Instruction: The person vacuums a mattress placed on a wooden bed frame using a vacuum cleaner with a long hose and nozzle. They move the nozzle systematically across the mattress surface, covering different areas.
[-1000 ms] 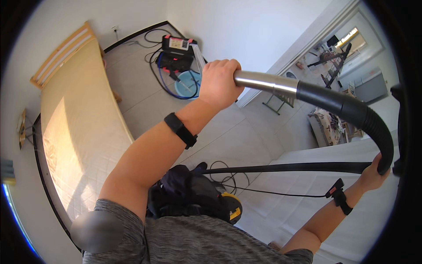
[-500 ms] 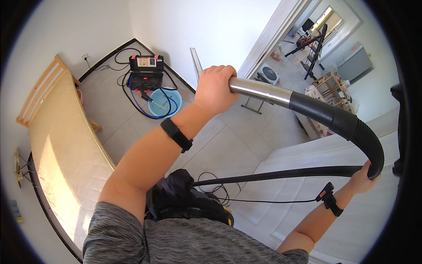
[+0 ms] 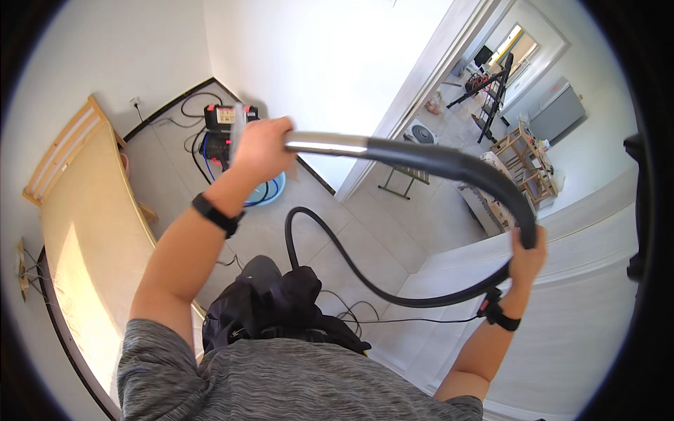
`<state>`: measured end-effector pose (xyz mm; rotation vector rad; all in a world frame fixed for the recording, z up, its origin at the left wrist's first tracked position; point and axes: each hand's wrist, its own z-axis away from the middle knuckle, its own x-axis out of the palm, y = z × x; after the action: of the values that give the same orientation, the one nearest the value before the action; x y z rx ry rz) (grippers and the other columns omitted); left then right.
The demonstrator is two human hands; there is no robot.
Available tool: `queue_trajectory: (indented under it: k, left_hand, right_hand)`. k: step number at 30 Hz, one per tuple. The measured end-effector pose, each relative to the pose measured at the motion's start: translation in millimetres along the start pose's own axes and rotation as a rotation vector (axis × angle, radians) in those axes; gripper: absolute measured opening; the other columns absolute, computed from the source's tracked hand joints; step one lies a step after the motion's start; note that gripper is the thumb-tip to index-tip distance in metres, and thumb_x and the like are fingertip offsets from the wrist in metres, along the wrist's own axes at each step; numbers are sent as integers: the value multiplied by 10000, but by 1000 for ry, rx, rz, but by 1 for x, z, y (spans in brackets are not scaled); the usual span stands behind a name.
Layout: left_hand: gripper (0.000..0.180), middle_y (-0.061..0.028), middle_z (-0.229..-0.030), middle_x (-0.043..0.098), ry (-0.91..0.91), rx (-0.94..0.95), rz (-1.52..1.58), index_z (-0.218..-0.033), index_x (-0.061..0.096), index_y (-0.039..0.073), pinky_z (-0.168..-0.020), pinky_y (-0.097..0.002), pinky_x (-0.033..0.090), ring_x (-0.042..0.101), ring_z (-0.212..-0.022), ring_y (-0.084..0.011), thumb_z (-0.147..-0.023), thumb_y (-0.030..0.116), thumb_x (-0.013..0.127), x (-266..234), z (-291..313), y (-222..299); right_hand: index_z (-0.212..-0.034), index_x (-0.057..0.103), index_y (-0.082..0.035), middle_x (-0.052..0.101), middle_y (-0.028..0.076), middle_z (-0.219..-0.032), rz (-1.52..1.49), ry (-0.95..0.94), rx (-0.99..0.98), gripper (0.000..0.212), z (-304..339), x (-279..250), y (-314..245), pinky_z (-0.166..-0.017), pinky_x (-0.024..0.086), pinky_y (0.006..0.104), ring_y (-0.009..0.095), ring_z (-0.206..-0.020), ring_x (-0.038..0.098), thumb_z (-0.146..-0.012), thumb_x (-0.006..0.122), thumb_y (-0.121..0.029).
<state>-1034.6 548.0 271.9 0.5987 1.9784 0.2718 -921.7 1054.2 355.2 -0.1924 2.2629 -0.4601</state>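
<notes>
Held up in front of my chest is a vacuum hose with a black bent grip section (image 3: pixel 449 160) and a shiny metal tube (image 3: pixel 330 144). My left hand (image 3: pixel 261 149) is closed round the metal tube. A pale, blurred end piece (image 3: pixel 237 125) sticks out past that fist. My right hand (image 3: pixel 528 258) is wrapped round the black hose below its bend. From there the flexible hose (image 3: pixel 379 291) loops down and back up toward the black bundle (image 3: pixel 274 309) at my waist. Both wrists wear black straps.
A bed (image 3: pixel 98 231) with a slatted wooden headboard stands at left. An open black tool case (image 3: pixel 223 116) and a blue basin (image 3: pixel 276 191) lie on the tiled floor. A folding stool (image 3: pixel 404 180) stands near the doorway. A thin cable (image 3: pixel 421 321) runs to my right wrist. White panels (image 3: pixel 576 309) line the right.
Both hands have moved left with the tube and hose. The hose, stretched nearly straight before, now hangs in a loose loop. My right hand is higher and closer in.
</notes>
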Motion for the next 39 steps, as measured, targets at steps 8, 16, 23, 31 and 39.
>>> queue_trajectory:
  k: [8,16,23,31,39]
  left_hand:
    - [179,-110,-801,660,-71,-198,-297,-853,636,99,-884,-438,449,635,-885,-335,-694,93,719,-82,109,-148]
    - [184,-109,-839,674,-108,-714,-425,-854,649,108,-920,-451,438,633,-906,-322,-677,90,699,-136,304,-280]
    - [135,-56,-891,684,-82,-916,-431,-872,641,135,-973,-412,404,620,-997,-270,-740,116,660,-117,397,-332]
    - [144,-24,-892,695,-259,-1000,-322,-900,670,137,-921,-367,421,632,-975,-230,-756,130,662,-125,418,-367]
    - [297,-151,-1302,568,311,-1391,-714,-1098,653,119,-1131,-472,318,520,-1227,-341,-803,145,655,-142,522,-402]
  right_hand:
    - [-971,631,-38,639,150,-878,-253,-474,-208,411,90,145,-80,-780,491,416,349,-879,625,-654,867,-150]
    - [-1264,579,-8,594,210,-1188,-174,-1119,-350,666,138,280,-263,-973,475,423,378,-1105,586,-696,846,-230]
    - [-1422,453,-20,518,245,-1362,-500,-1378,-936,823,191,367,-468,-1076,399,417,399,-1269,496,-747,823,-312]
    - [-1400,418,-48,656,273,-1109,82,-1677,-1625,743,376,409,-639,-871,514,493,443,-1025,641,-832,713,-423]
    - [-1241,454,-74,677,255,-950,-248,-1657,-1905,418,501,450,-720,-773,502,558,464,-880,647,-943,565,-345]
